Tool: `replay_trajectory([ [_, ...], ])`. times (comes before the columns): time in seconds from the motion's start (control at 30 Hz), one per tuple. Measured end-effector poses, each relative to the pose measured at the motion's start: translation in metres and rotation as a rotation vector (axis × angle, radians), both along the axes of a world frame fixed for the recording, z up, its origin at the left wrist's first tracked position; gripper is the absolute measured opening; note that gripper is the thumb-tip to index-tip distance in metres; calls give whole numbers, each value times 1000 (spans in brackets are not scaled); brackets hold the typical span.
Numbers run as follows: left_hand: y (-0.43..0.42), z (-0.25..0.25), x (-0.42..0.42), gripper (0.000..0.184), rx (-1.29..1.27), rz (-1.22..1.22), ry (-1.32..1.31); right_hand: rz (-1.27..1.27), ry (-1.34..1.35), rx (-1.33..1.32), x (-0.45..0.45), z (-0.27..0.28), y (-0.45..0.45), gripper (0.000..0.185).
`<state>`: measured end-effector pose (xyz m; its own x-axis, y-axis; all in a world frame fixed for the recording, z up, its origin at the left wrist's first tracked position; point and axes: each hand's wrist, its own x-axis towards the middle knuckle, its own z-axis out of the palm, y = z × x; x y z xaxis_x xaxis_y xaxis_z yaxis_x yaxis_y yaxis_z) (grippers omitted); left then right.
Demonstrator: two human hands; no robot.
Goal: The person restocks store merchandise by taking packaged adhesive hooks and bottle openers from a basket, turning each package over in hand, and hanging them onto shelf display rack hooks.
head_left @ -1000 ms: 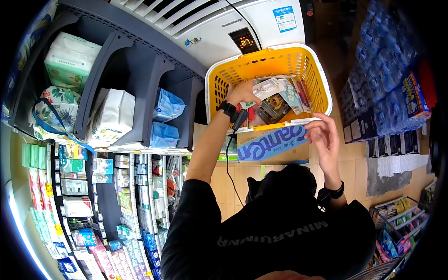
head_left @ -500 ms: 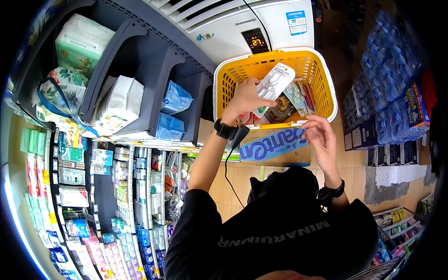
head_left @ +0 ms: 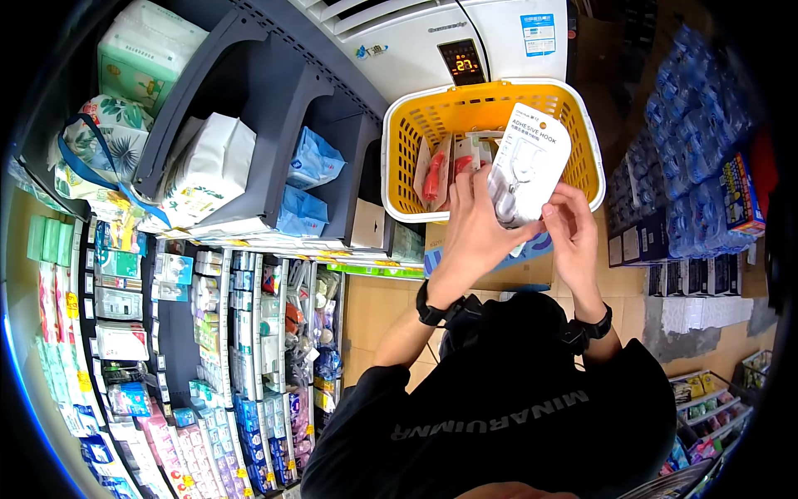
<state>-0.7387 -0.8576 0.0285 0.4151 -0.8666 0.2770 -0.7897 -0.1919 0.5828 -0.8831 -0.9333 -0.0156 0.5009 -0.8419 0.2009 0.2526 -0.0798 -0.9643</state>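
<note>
An adhesive hook pack (head_left: pixel 532 162), white with the hook showing in its front, is held up tilted over the near rim of the yellow basket (head_left: pixel 465 98). My left hand (head_left: pixel 475 218) grips its lower left side, thumb across the bottom. At the lower right edge, the bent fingers of my right hand (head_left: pixel 572 226) pinch the pack. Inside the basket, at the left, lie packaged items with red parts (head_left: pixel 434 176). The pack and my hands hide much of the basket's other contents.
A white appliance (head_left: pixel 407 54) with a lit display stands behind the basket. Grey shelving (head_left: pixel 274 100) with tissue packs and bags is at the left, above racks of packaged goods (head_left: pixel 249 358). Wrapped bottles (head_left: pixel 690 166) are stacked at the right. A printed box (head_left: pixel 434 264) sits below the basket.
My left hand has brought the adhesive hook pack toward me, from inside the basket to its near rim. My right hand has come to the pack's lower edge.
</note>
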Motion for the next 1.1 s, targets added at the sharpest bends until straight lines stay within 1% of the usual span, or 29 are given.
replay_trajectory([
  [0.07,4,0,-7,93,-42,-11,76,-31,7,-27,-1,-5,1,25],
  [0.13,10,2,-11,92,-50,-16,79,-52,-9,-33,-4,-8,0,20],
  [0.23,20,2,-14,87,-86,-27,121,-92,-15,-50,-11,-6,-1,18],
  [0.3,26,2,-13,66,-104,-19,253,-106,-8,-53,-15,-6,-4,18],
  [0.33,29,1,-11,66,-104,-19,256,-121,-4,-57,-16,-6,-5,18],
  [0.4,33,-4,-7,49,-145,-69,545,-131,-8,-67,-18,-6,-6,19],
  [0.43,33,-6,-7,33,-207,-65,563,-135,3,-71,-19,-7,-7,20],
  [0.47,34,-10,-6,33,-211,-64,565,-140,13,-74,-20,-7,-7,21],
  [0.53,36,-20,-1,25,-212,-51,722,-129,47,-91,-22,-4,-6,22],
  [0.57,37,-24,1,25,-214,-48,724,-121,78,-104,-22,-3,-6,23],
  [0.63,39,-29,3,21,-242,-67,872,-105,47,-100,-20,-2,-6,25],
  [0.8,43,-29,7,21,-238,-49,954,-78,-10,-57,-17,5,0,30],
  [0.87,44,-30,9,21,-241,-51,976,-63,74,-105,-18,5,2,34],
  [0.9,44,-30,10,21,-252,-65,984,-63,74,-106,-17,6,3,34],
  [0.97,46,-29,12,21,-261,-82,993,-73,161,-227,-15,9,5,38],
  [1.1,47,-22,11,21,-242,-111,992,-38,174,-218,-11,10,7,41],
])
